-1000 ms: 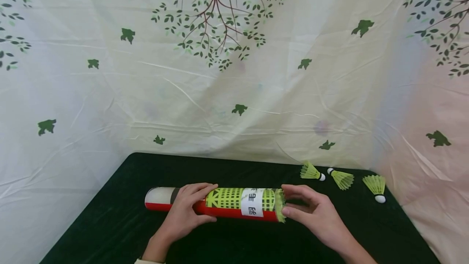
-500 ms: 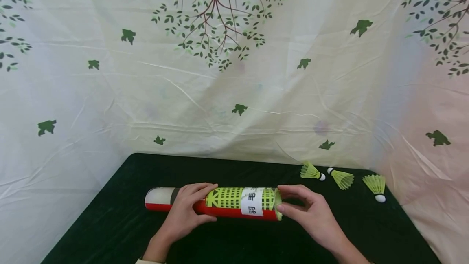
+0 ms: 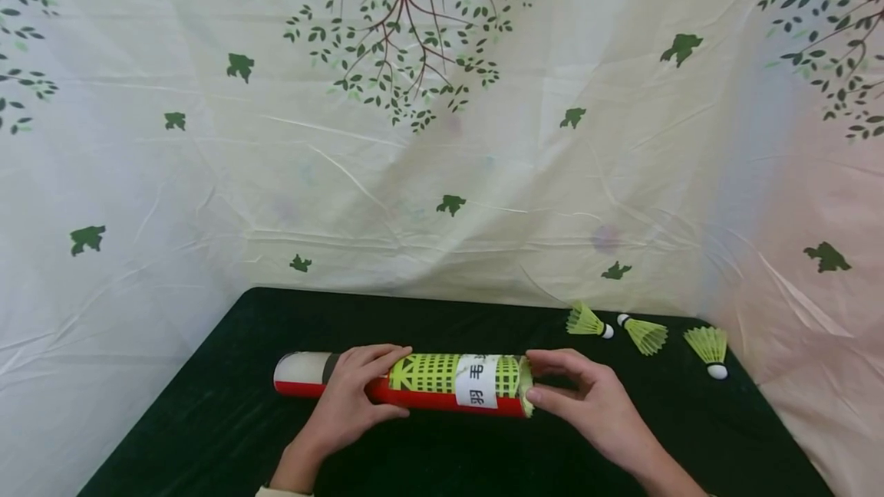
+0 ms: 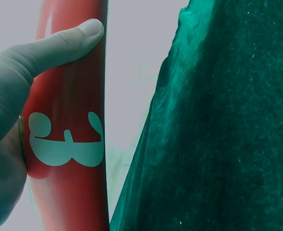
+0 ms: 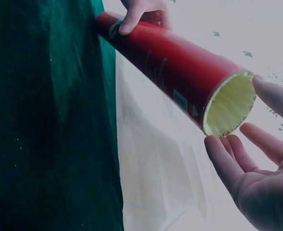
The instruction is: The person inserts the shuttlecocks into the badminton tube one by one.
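Observation:
A red shuttlecock tube (image 3: pixel 442 386) with a yellow-green patterned panel and a white label lies sideways over the dark green table. My left hand (image 3: pixel 352 401) grips its middle; in the left wrist view the thumb (image 4: pixel 74 43) presses across the red side. At the tube's right end my right hand (image 3: pixel 587 397) has its fingertips spread around the rim. A yellow shuttlecock skirt (image 5: pixel 230 103) fills the mouth of the tube in the right wrist view, its edge almost level with the rim. The shuttlecock's cork is hidden inside.
Three yellow shuttlecocks with white corks lie at the back right: one shuttlecock (image 3: pixel 585 321), a second (image 3: pixel 645 336) beside it, and a third (image 3: pixel 707 347) near the table's right edge. A pale cloth (image 3: pixel 387 251) with printed trees hangs behind the dark green tabletop (image 3: pixel 207 405).
The shuttlecock skirt that stuck out of the tube's right end has gone deeper in. My right hand moved slightly left with it. The left hand keeps its grip.

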{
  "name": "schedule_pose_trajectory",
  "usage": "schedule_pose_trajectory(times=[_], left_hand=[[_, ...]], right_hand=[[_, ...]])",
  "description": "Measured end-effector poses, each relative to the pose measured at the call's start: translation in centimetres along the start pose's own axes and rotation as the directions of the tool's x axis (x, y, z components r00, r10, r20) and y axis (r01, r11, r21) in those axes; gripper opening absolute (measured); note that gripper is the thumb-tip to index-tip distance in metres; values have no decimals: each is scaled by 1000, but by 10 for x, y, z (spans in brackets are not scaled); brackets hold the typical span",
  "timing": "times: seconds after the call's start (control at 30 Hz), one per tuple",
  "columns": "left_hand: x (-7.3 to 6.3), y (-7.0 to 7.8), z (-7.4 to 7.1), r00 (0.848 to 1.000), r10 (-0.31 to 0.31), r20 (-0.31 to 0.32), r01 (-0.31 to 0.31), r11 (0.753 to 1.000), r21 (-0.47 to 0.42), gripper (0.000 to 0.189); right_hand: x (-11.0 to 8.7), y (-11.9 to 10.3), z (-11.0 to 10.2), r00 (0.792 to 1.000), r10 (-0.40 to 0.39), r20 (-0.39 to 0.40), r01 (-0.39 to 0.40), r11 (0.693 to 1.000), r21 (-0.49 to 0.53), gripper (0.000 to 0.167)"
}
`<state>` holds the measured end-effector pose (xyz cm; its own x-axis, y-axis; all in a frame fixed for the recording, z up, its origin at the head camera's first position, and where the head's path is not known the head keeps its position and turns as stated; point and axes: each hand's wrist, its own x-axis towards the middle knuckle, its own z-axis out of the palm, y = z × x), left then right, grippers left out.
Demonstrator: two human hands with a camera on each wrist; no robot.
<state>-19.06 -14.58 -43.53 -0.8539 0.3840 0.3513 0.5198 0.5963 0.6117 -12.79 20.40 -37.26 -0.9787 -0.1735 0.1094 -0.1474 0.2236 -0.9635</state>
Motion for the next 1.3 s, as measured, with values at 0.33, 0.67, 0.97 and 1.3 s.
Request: schedule_pose_trajectory(times=[0.33,0.67,0.97,1.3], left_hand=[[1,0,-1,1000,-6,3,6,1000,-3,88],[2,0,-2,1000,-14,-9,14,1000,-7,89],[2,-1,-1,1000,-11,-5,11,1000,1,88],[1,-1,-1,1000,-18,16,18,1000,5,88]], right_hand=[[1,-4,5,999,21,-48,-22,1000,-22,45],[1,-6,11,998,36,-58,-37,999,-3,44],[3,-3,9,997,30,-74,-31,999,-8,43],[9,20,-17,992,7,-124,-17,997,-80,42]])
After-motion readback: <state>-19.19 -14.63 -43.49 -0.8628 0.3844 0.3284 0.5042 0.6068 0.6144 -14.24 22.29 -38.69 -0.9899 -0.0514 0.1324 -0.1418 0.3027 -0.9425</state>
